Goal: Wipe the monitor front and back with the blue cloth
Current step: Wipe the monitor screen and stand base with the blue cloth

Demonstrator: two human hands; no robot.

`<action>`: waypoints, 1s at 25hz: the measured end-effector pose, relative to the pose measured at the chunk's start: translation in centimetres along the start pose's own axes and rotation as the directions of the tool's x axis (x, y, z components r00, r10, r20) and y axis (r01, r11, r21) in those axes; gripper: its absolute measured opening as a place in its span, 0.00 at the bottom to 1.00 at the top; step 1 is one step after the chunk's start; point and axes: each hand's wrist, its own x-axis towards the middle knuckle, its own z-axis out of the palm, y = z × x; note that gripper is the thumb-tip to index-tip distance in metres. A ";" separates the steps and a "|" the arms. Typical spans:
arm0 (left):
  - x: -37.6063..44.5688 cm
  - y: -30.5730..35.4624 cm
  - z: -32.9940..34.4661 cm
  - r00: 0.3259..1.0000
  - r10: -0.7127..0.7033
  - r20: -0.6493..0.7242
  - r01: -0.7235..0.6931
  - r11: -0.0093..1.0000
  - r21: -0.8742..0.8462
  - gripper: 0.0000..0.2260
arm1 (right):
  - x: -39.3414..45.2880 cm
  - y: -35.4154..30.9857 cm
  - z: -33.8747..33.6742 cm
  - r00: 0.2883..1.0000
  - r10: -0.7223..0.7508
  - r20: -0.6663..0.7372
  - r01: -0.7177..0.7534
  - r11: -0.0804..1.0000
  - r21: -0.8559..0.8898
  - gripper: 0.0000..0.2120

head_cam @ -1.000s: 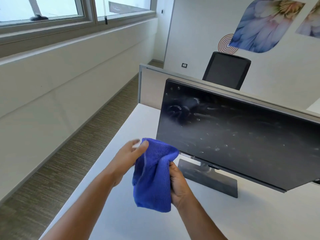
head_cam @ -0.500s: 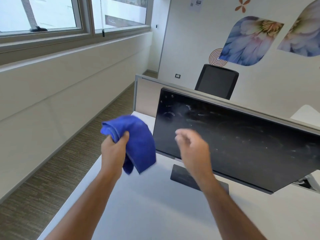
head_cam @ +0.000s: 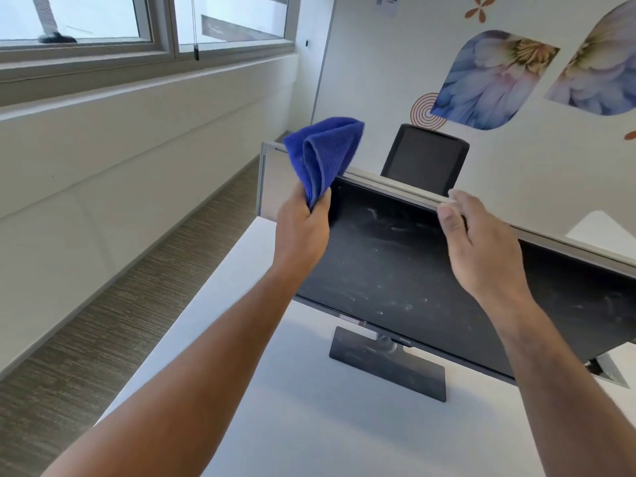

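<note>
A black monitor point(head_cam: 385, 266) with a smeared, dusty screen stands on its flat dark base point(head_cam: 389, 363) on the white desk point(head_cam: 309, 425). My left hand point(head_cam: 303, 228) is raised at the screen's upper left corner, clenched on the bunched blue cloth point(head_cam: 323, 153), which stands up above the fist. My right hand point(head_cam: 478, 242) is at the monitor's top edge, thumb on the front and fingers curled over the top. The monitor's back is hidden.
A grey partition panel point(head_cam: 272, 180) runs behind the desk. Beyond it stands a black office chair point(head_cam: 425, 160). Carpeted floor point(head_cam: 103, 321) and a white wall with windows point(head_cam: 137, 25) lie to the left. A white stand piece point(head_cam: 609, 370) sits at the right.
My left hand lifted the cloth from desk height up to the monitor's top left corner. My right hand let go of the cloth and reached up to the top edge.
</note>
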 end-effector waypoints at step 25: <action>-6.0 -18.8 -0.1 0.637 -0.764 0.104 0.758 0.645 0.096 0.08 | -0.4 0.8 1.2 0.998 -0.046 -0.046 0.044 0.998 -0.045 0.27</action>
